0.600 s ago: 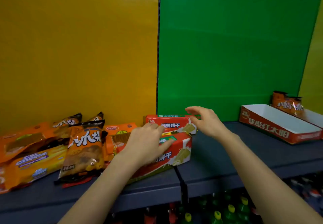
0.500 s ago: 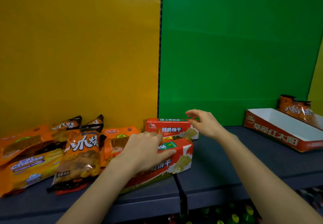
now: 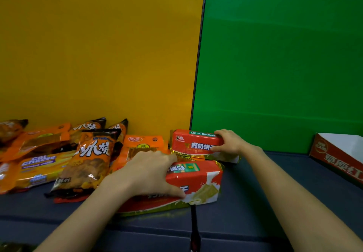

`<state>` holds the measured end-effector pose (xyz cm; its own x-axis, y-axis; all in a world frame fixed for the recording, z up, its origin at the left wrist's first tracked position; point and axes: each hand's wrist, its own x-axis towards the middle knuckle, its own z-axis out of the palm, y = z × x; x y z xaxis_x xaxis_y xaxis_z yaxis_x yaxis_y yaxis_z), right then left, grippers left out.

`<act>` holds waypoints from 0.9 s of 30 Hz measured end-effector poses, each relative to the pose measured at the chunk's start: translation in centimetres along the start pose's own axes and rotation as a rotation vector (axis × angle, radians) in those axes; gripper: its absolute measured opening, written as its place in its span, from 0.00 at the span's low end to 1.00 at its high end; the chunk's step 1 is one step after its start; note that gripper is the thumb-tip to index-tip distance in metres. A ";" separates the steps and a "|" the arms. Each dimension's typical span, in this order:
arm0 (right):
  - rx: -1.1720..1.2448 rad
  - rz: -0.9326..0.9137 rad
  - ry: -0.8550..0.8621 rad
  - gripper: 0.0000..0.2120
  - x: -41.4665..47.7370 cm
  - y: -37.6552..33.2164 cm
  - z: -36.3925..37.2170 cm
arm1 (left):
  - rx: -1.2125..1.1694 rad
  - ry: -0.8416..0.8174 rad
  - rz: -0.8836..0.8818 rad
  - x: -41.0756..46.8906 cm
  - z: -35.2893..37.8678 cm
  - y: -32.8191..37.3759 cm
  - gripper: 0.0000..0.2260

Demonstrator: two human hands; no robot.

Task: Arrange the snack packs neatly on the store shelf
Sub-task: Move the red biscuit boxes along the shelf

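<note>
Grip: left hand (image 3: 149,175) clamped on front biscuit pack (image 3: 198,183), right hand (image 3: 230,141) clamped on rear biscuit pack (image 3: 193,141) | both on shelf (image 3: 275,192) | advice: slide them flush, edges parallel.

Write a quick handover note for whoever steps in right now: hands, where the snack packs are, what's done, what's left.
Left hand grips the front red biscuit pack, lying on the shelf at the panel seam.
Right hand grips the right end of the rear red biscuit pack, just behind it.
Orange snack bags lie overlapping in a loose heap to the left.
Done: nothing looks neatly lined up yet.
Left: square up both biscuit packs, then straighten the bags.
</note>
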<state>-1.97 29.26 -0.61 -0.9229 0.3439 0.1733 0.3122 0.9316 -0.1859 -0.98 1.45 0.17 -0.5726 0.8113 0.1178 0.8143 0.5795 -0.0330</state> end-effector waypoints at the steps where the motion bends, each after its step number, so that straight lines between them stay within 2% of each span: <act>1: -0.026 -0.002 -0.005 0.35 0.2 0.2 0.1 | -0.003 0.005 -0.001 0.0 0.1 -0.1 0.37; 5: -0.139 0.000 0.044 0.36 0.2 0.2 0.8 | -0.027 0.024 -0.001 0.0 0.4 -0.2 0.37; 12: -0.058 -0.005 0.144 0.31 -1.6 0.2 -0.6 | -0.057 0.083 0.064 -0.2 -0.3 -0.4 0.34; 15: -0.059 0.018 0.236 0.29 -3.1 0.6 -2.5 | -0.093 0.188 0.103 0.0 -1.8 -0.3 0.32; 20: 0.013 0.155 0.376 0.27 -7.6 1.9 -6.1 | -0.138 0.298 0.210 1.1 -4.2 1.2 0.33; 27: -0.037 0.412 0.509 0.29 -17.9 5.3 -8.6 | -0.149 0.279 0.398 3.2 -4.5 6.5 0.32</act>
<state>18.13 29.04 3.62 -0.5068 0.6778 0.5327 0.6332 0.7120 -0.3035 2.90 7.41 4.77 -0.1842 0.9037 0.3865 0.9806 0.1955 0.0104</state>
